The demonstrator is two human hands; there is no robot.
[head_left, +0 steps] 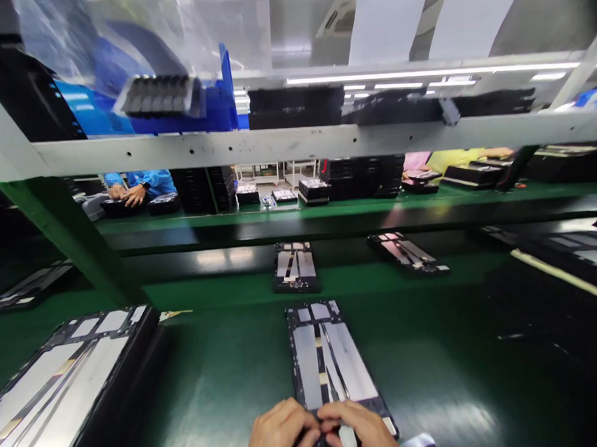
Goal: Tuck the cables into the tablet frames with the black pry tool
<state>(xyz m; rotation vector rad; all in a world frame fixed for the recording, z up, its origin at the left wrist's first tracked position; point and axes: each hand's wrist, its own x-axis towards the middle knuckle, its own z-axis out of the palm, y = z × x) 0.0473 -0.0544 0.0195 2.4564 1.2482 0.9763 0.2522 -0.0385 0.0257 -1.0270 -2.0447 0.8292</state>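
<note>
An opened tablet (353, 361) lies flat on the green bench, its silver battery panels and dark ribbon cables facing up. Over its near end, my left hand (279, 434) has its thumb and fingers bent together in a pinch. Close beside it, my right hand (362, 428) is also closed, the fingertips of both hands nearly meeting on the tablet's lower edge. A small whitish piece (348, 440) shows among the right fingers; whether they grip it is unclear. What the fingertips hold is hidden. A shiny strip (419, 445) lies by the right hand.
To the left stands a stack of opened tablets (100, 367); another dark stack (571, 269) is at right. Beyond, two tablets (295, 267) (407, 252) rest on the line. A white shelf beam (294, 143) crosses above, carrying a blue bin (222, 107). Co-workers' hands (134, 194) show across.
</note>
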